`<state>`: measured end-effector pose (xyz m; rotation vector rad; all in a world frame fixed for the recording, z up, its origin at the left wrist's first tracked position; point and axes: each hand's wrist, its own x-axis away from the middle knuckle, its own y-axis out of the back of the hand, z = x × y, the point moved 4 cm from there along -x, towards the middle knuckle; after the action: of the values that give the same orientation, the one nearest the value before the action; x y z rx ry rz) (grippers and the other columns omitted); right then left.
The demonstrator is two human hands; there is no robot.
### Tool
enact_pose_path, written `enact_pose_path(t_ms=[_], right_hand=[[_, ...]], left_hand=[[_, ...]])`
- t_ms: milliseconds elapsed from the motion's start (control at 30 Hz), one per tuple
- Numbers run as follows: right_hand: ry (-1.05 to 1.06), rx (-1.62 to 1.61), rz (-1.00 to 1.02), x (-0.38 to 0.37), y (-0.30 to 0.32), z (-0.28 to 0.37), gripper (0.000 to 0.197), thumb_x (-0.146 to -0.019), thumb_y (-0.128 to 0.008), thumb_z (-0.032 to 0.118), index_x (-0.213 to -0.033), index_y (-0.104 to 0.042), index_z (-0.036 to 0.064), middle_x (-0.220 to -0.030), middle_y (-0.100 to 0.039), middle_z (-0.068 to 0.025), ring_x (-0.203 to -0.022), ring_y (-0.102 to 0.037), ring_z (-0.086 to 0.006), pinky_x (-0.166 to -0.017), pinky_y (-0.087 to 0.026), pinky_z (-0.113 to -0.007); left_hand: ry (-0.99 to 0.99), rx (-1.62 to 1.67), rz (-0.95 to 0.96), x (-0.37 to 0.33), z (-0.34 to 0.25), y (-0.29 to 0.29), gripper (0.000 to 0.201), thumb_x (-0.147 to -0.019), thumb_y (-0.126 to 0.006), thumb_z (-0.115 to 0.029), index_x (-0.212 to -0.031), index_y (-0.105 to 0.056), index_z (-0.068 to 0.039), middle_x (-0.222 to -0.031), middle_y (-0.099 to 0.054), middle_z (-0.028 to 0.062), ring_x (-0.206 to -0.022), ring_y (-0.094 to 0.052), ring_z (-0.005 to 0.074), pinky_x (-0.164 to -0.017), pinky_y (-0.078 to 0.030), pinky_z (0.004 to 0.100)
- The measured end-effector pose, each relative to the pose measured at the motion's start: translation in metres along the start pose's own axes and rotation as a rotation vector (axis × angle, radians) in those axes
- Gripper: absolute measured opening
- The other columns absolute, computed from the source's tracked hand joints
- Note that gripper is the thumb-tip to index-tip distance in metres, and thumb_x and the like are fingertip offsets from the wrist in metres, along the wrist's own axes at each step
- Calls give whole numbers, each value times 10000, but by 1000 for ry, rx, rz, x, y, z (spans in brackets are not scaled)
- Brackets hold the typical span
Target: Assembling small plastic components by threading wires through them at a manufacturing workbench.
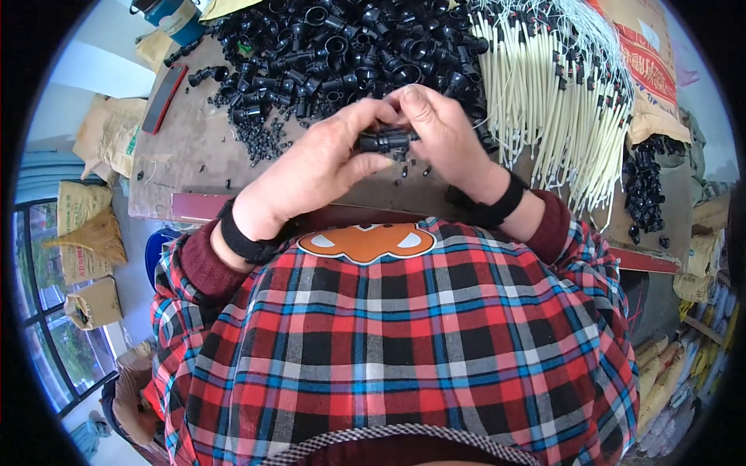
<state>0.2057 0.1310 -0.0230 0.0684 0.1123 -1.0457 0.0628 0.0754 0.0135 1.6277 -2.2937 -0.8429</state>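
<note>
Both my hands meet over the near part of the table, around a black ribbed plastic fitting (385,141). My left hand (322,159) curls round the fitting's left end, its thumb below and its fingers above. From the other side, my right hand (447,136) grips the right end, thumb raised near the left fingertips. Whether a smaller part sits between the raised fingertips is hidden. Just beyond the hands lies a large heap of black plastic fittings (334,46). Tiny black parts (264,140) are scattered beside the left hand.
Cream tubes with black ends (552,101) lie in a thick bundle at the right. More black pieces (643,186) are piled past them. A red-edged dark flat case (165,99) rests at the table's left, and a blue container (175,19) stands far left. Sacks (85,233) stand on the floor.
</note>
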Motion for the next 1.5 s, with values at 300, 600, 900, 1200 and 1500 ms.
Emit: enact_pose_path(t_ms=[300,600,900,1200,1500], right_hand=[[-101,-447,292,13,35,11,143,-909,-591,134,-878,-628,0,-856,-613,-51,-558,-442,-46,-539,-403,-186],[133,179,235,16,10,4,73,-841,-657,55,-842,-621,-8,-863,-649,-67,-656,-580,-105,-585,-460,-230],[263,558,159,33,-4,21,65,-819,-668,44,-864,-630,16,-745,-621,-82,-661,-609,-154,-586,-460,-270],[621,470,82,39,25,65,87,-770,-690,2,-841,-654,38,-846,-597,-70,-736,-535,-171,-640,-419,-256],[723,623,152,30,1,48,103,-731,-703,-8,-808,-655,41,-844,-590,-66,-767,-530,-180,-647,-421,-267]], left_hand=[[281,524,-125,23,37,33,153,-890,-565,5,-1013,-528,-78,-819,-521,-37,-697,-507,44,-630,-449,184],[427,461,167,19,20,-1,155,-946,-505,-209,-910,-562,-69,-788,-534,-34,-632,-482,56,-560,-424,216],[352,310,98,24,23,-12,235,-936,-503,-257,-889,-579,-40,-761,-536,6,-658,-481,82,-595,-416,235],[130,177,-29,39,17,2,199,-907,-590,-148,-1073,-561,-41,-875,-557,58,-737,-508,170,-687,-447,290],[-9,29,30,37,10,5,258,-890,-607,-135,-1124,-539,-50,-953,-529,78,-861,-538,200,-754,-457,300]])
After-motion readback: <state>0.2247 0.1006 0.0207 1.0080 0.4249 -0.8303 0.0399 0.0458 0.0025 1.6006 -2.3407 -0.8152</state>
